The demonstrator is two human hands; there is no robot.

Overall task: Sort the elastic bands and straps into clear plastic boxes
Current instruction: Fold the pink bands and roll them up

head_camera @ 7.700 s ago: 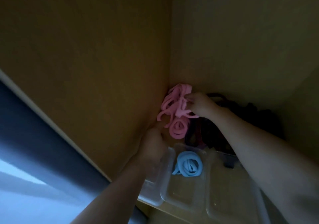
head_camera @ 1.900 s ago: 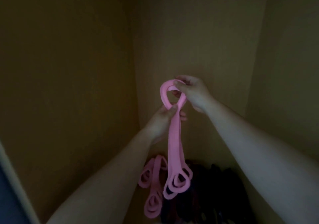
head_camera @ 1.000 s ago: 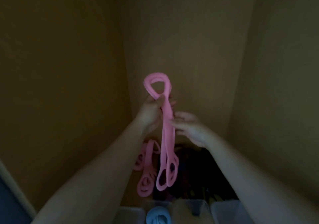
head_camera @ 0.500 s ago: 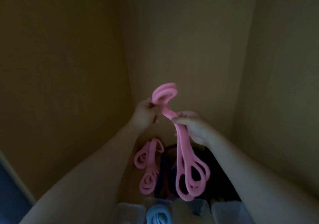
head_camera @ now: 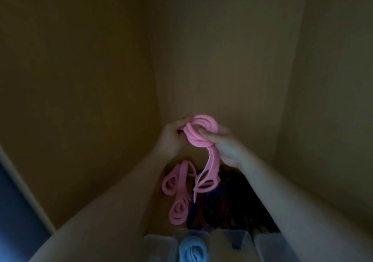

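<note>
Dim wooden shelf floor (head_camera: pixel 159 221): loose pink bands (head_camera: pixel 179 207) near left wall, dark strap pile (head_camera: pixel 228 205) touching them, clear boxes (head_camera: pixel 224 241) in front.

L hand (head_camera: pixel 171 138), R hand (head_camera: pixel 228 148) curled (prob. gripping).

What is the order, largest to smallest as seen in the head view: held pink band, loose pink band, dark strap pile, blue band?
1. dark strap pile
2. held pink band and loose pink band: alike; the held one is nearer, so unranked
3. blue band, cut by the frame edge
</note>
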